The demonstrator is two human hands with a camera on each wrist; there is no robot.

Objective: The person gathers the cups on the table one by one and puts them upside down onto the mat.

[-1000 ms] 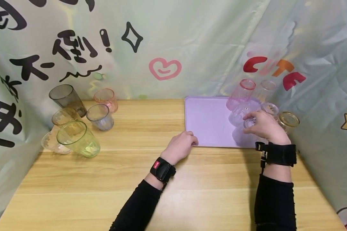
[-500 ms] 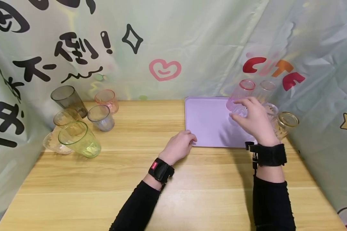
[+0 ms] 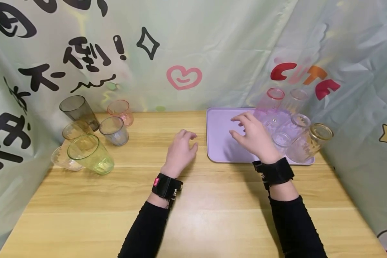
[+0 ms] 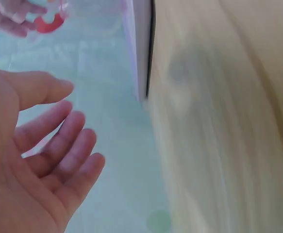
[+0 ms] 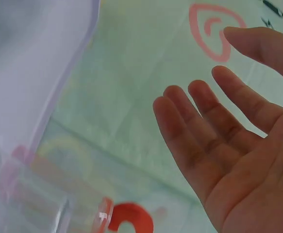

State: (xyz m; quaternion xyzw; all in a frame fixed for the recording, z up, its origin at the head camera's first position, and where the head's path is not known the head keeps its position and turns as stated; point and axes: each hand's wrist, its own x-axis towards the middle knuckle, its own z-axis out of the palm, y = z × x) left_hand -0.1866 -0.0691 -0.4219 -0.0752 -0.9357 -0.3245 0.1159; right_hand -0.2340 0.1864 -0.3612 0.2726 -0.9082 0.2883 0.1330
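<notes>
My left hand [image 3: 180, 152] hovers over the wooden table just left of the lilac tray [image 3: 220, 138], with relaxed fingers and nothing in them. In the left wrist view, that hand [image 4: 44, 150] is slightly cupped. Above the middle of the tray hangs my right hand [image 3: 254, 138], fingers spread and holding nothing. Beyond and right of it several drinking glasses stand grouped on the tray's right part: a pink glass [image 3: 271, 102], a clear glass [image 3: 281, 140] partly behind the hand, and a gold-rimmed glass [image 3: 306, 145] at the front right corner.
Several more glasses cluster at the table's left: a green glass [image 3: 91, 154], a grey tall glass [image 3: 80, 111], an amber glass [image 3: 75, 130], a bluish glass [image 3: 114, 130] and a small pink glass [image 3: 120, 111]. A printed curtain [image 3: 225, 53] rises behind the table [image 3: 213, 215].
My right hand has moved left, away from the glasses on the tray. My left hand has let go of the tray's front left corner and shifted left and back.
</notes>
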